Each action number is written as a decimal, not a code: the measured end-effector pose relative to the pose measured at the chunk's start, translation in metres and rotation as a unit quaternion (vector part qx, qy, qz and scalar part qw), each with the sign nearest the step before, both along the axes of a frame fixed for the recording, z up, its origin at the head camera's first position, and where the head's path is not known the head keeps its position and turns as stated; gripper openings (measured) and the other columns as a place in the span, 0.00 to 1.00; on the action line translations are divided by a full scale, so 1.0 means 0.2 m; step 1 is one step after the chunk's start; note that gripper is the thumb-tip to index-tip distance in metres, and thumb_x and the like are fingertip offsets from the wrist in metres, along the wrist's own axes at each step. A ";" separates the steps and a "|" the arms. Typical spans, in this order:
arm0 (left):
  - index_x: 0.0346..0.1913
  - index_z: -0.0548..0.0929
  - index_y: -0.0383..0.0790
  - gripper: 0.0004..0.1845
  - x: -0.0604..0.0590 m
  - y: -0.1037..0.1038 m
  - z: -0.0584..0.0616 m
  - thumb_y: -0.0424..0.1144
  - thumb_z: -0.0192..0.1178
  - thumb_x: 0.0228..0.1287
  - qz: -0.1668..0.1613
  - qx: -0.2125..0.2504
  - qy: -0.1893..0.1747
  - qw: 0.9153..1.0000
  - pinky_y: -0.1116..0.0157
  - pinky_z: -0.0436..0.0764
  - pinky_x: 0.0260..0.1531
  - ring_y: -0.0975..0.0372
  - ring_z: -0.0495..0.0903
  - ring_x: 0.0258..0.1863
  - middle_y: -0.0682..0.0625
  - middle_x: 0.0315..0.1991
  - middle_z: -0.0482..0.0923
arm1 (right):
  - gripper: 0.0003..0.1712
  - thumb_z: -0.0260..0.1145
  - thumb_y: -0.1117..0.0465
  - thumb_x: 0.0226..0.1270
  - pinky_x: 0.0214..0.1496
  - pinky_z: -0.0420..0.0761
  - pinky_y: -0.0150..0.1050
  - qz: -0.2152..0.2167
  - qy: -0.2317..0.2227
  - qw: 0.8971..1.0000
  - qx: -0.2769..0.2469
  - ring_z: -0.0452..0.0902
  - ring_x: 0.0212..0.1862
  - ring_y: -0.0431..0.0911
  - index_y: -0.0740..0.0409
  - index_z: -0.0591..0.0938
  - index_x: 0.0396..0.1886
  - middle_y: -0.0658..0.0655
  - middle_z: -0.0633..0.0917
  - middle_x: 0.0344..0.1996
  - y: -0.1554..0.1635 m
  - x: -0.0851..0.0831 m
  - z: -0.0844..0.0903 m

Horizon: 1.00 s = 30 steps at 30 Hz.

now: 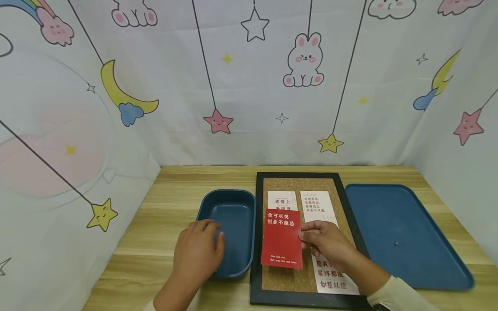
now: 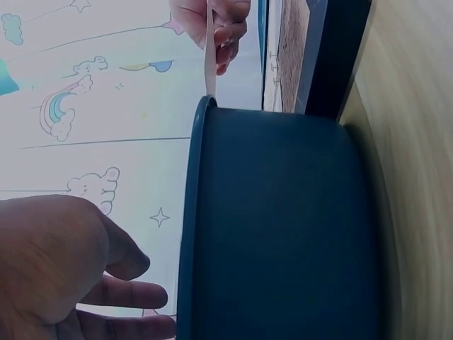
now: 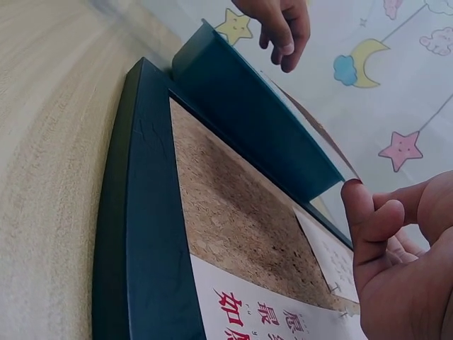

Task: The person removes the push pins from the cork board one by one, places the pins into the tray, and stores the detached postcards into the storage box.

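My right hand (image 1: 328,242) pinches a red card (image 1: 282,242) with white Chinese and English lettering by its right edge. The card hovers over the left half of a black-framed cork board (image 1: 288,283), partly covering a white card (image 1: 282,200) there. White cards with dark or red lettering run down the board's right half, including an upper card (image 1: 316,201) and a lower card (image 1: 334,280), partly hidden by my right hand. My left hand (image 1: 198,248) hangs over the near left rim of a deep blue bin (image 1: 253,233), fingers loosely bent and holding nothing.
Right of the board lies a shallow blue tray (image 1: 408,220) with a small grey object (image 1: 396,243) on it. Small clear pins (image 3: 335,288) stand at card edges in the right wrist view. A printed white curtain (image 1: 253,142) encloses the wooden table (image 1: 171,207).
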<state>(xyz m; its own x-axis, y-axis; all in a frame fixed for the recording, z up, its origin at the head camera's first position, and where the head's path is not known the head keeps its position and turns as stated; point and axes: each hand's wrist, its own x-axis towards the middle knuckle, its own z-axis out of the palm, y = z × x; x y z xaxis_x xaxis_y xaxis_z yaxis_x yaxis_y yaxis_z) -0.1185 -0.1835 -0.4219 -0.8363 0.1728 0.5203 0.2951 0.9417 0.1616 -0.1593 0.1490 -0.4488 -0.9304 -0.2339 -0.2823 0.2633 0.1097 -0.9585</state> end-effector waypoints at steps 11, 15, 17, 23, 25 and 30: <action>0.46 0.88 0.34 0.13 -0.01 -0.05 0.01 0.39 0.68 0.62 0.047 0.012 -0.048 0.998 0.44 0.82 0.42 0.41 0.83 0.47 0.37 0.47 0.85 | 0.21 0.65 0.65 0.72 0.24 0.73 0.32 0.001 0.002 1.000 -0.001 0.82 0.34 0.46 0.73 0.74 0.58 0.60 0.87 0.37 -0.01 0.00 0.00; 0.49 0.86 0.31 0.15 -0.01 -0.07 0.01 0.37 0.67 0.63 0.062 0.023 -0.063 0.996 0.43 0.82 0.39 0.40 0.83 0.46 0.35 0.49 0.83 | 0.20 0.65 0.65 0.72 0.23 0.72 0.32 -0.003 0.001 1.000 0.000 0.82 0.34 0.45 0.74 0.74 0.57 0.60 0.87 0.36 -0.01 0.00 -0.01; 0.50 0.86 0.30 0.15 -0.02 -0.08 0.00 0.36 0.66 0.64 0.069 0.027 -0.065 0.995 0.44 0.83 0.37 0.41 0.83 0.45 0.35 0.49 0.83 | 0.20 0.65 0.65 0.72 0.23 0.72 0.32 -0.003 0.001 1.000 0.000 0.82 0.34 0.46 0.74 0.74 0.57 0.60 0.86 0.36 -0.01 0.00 -0.01; 0.50 0.85 0.29 0.15 -0.02 -0.10 -0.01 0.34 0.65 0.64 0.082 0.036 -0.064 0.994 0.44 0.83 0.34 0.40 0.83 0.43 0.34 0.48 0.83 | 0.21 0.65 0.65 0.72 0.23 0.72 0.32 -0.001 0.003 1.000 -0.001 0.81 0.33 0.46 0.74 0.74 0.58 0.60 0.86 0.36 -0.01 0.01 -0.01; 0.51 0.85 0.29 0.15 -0.02 -0.11 -0.01 0.34 0.65 0.64 0.084 0.038 -0.067 0.993 0.43 0.83 0.35 0.40 0.83 0.43 0.34 0.48 0.83 | 0.21 0.65 0.65 0.72 0.23 0.72 0.32 -0.001 0.003 1.000 -0.001 0.81 0.33 0.45 0.73 0.74 0.58 0.60 0.86 0.36 -0.01 0.01 -0.01; 0.53 0.83 0.29 0.15 -0.03 -0.13 -0.02 0.33 0.63 0.65 0.093 0.044 -0.087 0.991 0.42 0.82 0.37 0.39 0.83 0.45 0.34 0.48 0.83 | 0.21 0.65 0.64 0.73 0.24 0.72 0.32 -0.002 -0.001 1.000 -0.002 0.81 0.34 0.46 0.73 0.74 0.58 0.59 0.86 0.37 -0.01 0.01 -0.01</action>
<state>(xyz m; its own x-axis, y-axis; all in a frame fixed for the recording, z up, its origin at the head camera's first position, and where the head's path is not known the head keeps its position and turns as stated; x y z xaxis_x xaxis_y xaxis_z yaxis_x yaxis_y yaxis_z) -0.1237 -0.2091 -0.4253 -0.9277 -0.0322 0.3720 0.0783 0.9573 0.2782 -0.1572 0.1465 -0.4504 -0.9304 -0.2319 -0.2840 0.2662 0.1052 -0.9581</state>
